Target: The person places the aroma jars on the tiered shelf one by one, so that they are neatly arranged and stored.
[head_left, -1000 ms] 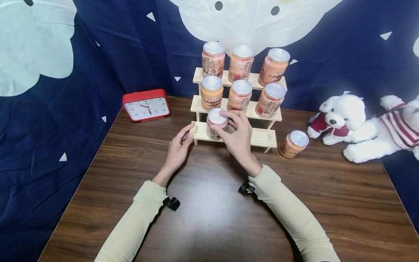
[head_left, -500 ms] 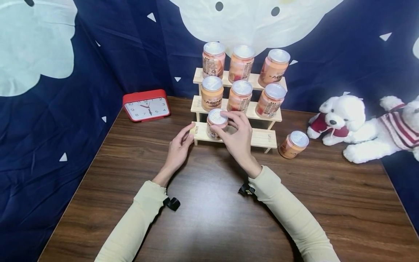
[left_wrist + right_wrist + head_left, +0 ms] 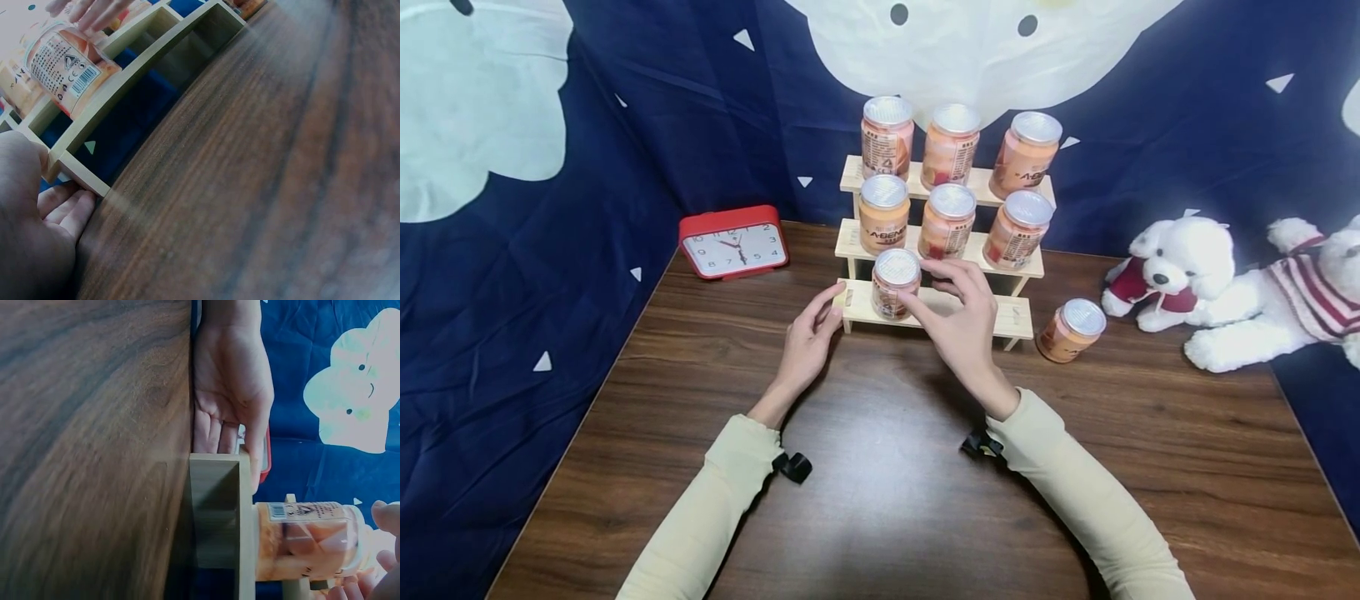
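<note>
On the lowest step of a three-tier wooden display stand (image 3: 942,310) stands a jar of fruit (image 3: 895,285), upright with a silver lid. My right hand (image 3: 964,321) is just right of this jar, thumb and fingers spread apart around its side. In the right wrist view a gap shows between the fingertips (image 3: 385,517) and the jar's lid (image 3: 359,539). My left hand (image 3: 808,340) grips the left end of the lowest step. The left wrist view shows its fingers (image 3: 69,209) against the stand's leg (image 3: 84,173).
Several similar jars stand on the upper two steps, such as one at the top right (image 3: 1027,157). A single jar (image 3: 1071,331) is on the table (image 3: 865,500) right of the stand. A red clock (image 3: 734,242) sits left, and white plush dogs (image 3: 1183,258) right.
My right hand has let go of the jar on the lowest step and drawn back slightly to the right. The jar stays in place, and the left hand has not moved.
</note>
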`<state>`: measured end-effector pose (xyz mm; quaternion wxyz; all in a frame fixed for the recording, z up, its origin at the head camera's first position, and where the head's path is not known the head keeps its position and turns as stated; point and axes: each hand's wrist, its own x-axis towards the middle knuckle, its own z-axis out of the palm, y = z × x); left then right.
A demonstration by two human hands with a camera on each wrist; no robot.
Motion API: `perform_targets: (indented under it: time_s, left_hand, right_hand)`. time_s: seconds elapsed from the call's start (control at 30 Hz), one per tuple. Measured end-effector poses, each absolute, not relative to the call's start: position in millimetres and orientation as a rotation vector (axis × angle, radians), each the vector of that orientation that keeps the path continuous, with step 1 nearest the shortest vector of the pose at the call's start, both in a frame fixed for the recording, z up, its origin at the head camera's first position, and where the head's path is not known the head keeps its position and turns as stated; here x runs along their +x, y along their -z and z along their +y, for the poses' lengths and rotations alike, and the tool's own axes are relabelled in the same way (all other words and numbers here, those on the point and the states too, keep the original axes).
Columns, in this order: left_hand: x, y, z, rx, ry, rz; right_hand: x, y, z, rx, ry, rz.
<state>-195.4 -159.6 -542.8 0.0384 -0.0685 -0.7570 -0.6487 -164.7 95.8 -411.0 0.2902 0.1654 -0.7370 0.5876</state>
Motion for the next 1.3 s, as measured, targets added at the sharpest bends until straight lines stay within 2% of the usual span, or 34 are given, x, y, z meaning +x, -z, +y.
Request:
perform_targets:
  time_s: [0.9, 1.3]
  left_hand:
    - [-195, 542, -160, -0.183, 2.001, -2.331]
    - [-197, 545, -160, -0.219, 2.012, -2.301]
  right_hand:
    - [-133, 389, 168, 0.346, -1.650, -1.814]
    - [-126, 388, 197, 0.243, -1.434, -1.914]
